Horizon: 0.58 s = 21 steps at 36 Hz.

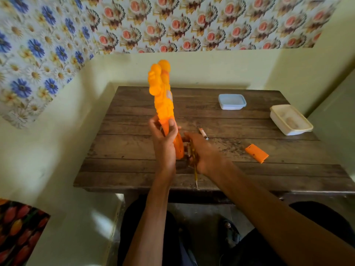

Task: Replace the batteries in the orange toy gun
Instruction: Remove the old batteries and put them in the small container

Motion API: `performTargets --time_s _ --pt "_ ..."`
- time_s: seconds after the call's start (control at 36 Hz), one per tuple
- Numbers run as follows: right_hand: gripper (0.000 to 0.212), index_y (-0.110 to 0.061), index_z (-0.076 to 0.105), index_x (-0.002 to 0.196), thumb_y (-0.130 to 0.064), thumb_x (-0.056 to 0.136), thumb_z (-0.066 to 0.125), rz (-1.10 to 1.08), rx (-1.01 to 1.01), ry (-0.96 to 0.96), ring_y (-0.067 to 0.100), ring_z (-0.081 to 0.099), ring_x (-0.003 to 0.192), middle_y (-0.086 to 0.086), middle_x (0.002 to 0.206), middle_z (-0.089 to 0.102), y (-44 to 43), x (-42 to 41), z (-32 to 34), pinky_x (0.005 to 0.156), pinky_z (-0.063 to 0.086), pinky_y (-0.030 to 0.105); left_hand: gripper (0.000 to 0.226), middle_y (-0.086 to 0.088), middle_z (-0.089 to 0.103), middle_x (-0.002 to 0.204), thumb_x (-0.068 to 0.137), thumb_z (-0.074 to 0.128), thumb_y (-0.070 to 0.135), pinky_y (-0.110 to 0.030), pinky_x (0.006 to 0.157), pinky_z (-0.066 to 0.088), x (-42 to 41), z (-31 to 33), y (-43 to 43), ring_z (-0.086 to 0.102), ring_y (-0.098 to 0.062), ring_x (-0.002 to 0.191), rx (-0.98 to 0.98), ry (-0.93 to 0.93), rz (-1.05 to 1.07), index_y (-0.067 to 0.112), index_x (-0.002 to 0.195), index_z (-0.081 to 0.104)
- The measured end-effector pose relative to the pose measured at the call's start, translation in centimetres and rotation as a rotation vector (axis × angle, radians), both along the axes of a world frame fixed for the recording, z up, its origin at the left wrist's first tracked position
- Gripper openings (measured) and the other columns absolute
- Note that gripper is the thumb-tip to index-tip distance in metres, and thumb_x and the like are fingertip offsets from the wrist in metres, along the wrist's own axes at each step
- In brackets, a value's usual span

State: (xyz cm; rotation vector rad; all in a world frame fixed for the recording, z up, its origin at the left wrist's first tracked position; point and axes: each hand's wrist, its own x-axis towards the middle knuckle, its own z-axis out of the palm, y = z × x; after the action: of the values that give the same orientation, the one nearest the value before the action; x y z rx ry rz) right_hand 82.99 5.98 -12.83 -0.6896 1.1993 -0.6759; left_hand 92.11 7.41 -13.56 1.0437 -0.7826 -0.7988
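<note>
The orange toy gun (pixel 162 95) stands almost upright over the wooden table (pixel 211 169), barrel pointing up and away. My left hand (pixel 163 137) grips it around the lower body. My right hand (pixel 201 152) is at the gun's bottom end, closed around a yellow-handled screwdriver (pixel 195 175) whose tip points toward me; a battery seems to lie under its fingers, partly hidden. One loose battery (pixel 202 132) lies on the table just beyond my right hand. The orange battery cover (pixel 256 153) lies flat to the right.
A light blue lidded box (pixel 232 101) sits at the table's back. A white open container (pixel 291 120) is at the right edge. Walls close in on the left and back. My knees are under the table's front edge.
</note>
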Motion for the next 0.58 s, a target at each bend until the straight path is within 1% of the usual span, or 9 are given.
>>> performTargets --time_s 0.08,0.17,0.19,0.25,0.31,0.36,0.42,0.47,0.58 --pt "0.028 -0.018 0.069 0.084 -0.041 0.091 0.053 0.021 -0.14 0.089 0.018 0.062 0.068 0.001 0.075 0.068 -0.1 1.2 -0.4 0.061 0.045 0.03 0.03 -0.002 0.06 0.094 0.092 0.062 0.018 -0.018 0.07 0.05 -0.2 1.0 0.1 0.063 -0.012 0.082 0.007 -0.107 0.008 0.014 0.115 0.043" --pt "0.029 -0.021 0.069 0.079 -0.045 0.088 0.056 0.024 -0.11 0.103 0.014 0.062 0.067 0.001 0.078 0.068 0.5 0.3 -0.5 0.061 0.047 0.03 0.039 -0.007 0.057 0.11 0.087 0.066 0.026 -0.03 0.082 0.051 -1.0 2.0 -0.2 0.059 -0.017 0.098 0.041 -0.266 0.024 0.022 0.119 0.044" --pt "0.035 -0.018 0.07 0.086 -0.052 0.082 0.061 0.015 -0.105 0.172 0.016 0.062 0.071 0.006 0.084 0.069 -0.2 -2.1 -0.8 0.064 0.049 0.033 0.043 -0.009 0.054 0.116 0.085 0.066 0.027 -0.034 0.086 0.048 -1.2 2.2 -0.3 0.056 -0.021 0.103 0.051 -0.328 0.04 0.02 0.121 0.045" --pt "0.074 -0.001 0.062 0.119 -0.06 0.074 0.07 0.097 -0.027 0.535 0.027 0.059 0.101 0.023 0.121 0.061 -2.5 -7.9 -2.1 0.092 0.045 0.043 0.049 -0.01 0.05 0.124 0.084 0.066 0.023 -0.037 0.091 0.044 -1.8 2.8 -0.6 0.051 -0.026 0.112 0.121 -0.485 0.09 0.013 0.127 0.045" --pt "0.058 0.012 0.042 0.136 -0.031 0.099 0.051 0.023 0.099 0.859 0.036 0.041 0.132 0.027 0.146 0.039 -4.9 -13.1 -4.0 0.111 0.025 0.04 0.05 -0.008 0.048 0.128 0.085 0.066 0.022 -0.039 0.093 0.043 -2.5 3.6 -0.8 0.05 -0.028 0.116 0.24 -0.646 0.159 0.015 0.131 0.044" --pt "0.047 0.013 0.038 0.138 -0.02 0.104 0.038 0.057 0.067 0.961 0.038 0.034 0.136 0.027 0.148 0.035 -5.6 -14.6 -4.4 0.112 0.023 0.039 0.05 -0.008 0.047 0.131 0.088 0.062 0.026 -0.04 0.092 0.042 -3.1 4.4 -1.2 0.05 -0.03 0.12 0.37 -0.761 0.197 0.018 0.133 0.043" --pt "0.05 0.01 0.038 0.139 -0.026 0.104 0.038 0.085 0.044 0.998 0.038 0.033 0.137 0.025 0.15 0.034 -6.2 -14.1 -5.0 0.112 0.022 0.041 0.05 -0.01 0.047 0.132 0.09 0.059 0.028 -0.043 0.094 0.041 -3.4 5.0 -1.8 0.048 -0.032 0.123 0.463 -0.854 0.199 0.018 0.135 0.041" --pt "0.049 0.011 0.039 0.139 -0.024 0.104 0.038 0.088 0.048 1.016 0.038 0.033 0.137 0.026 0.149 0.034 -6.1 -14.0 -5.2 0.112 0.022 0.041 0.051 -0.013 0.046 0.133 0.091 0.056 0.027 -0.045 0.094 0.04 -3.7 5.1 -2.2 0.046 -0.033 0.124 0.511 -0.964 0.196 0.016 0.138 0.039" --pt "0.038 0.02 0.041 0.132 -0.004 0.103 0.035 0.223 0.016 1.056 0.042 0.04 0.131 0.034 0.14 0.042 -6.3 -15.0 -5.6 0.105 0.031 0.039 0.053 -0.015 0.048 0.13 0.088 0.058 0.022 -0.043 0.091 0.039 -4.0 5.1 -2.7 0.046 -0.034 0.121 0.544 -1.093 0.241 0.013 0.137 0.038"
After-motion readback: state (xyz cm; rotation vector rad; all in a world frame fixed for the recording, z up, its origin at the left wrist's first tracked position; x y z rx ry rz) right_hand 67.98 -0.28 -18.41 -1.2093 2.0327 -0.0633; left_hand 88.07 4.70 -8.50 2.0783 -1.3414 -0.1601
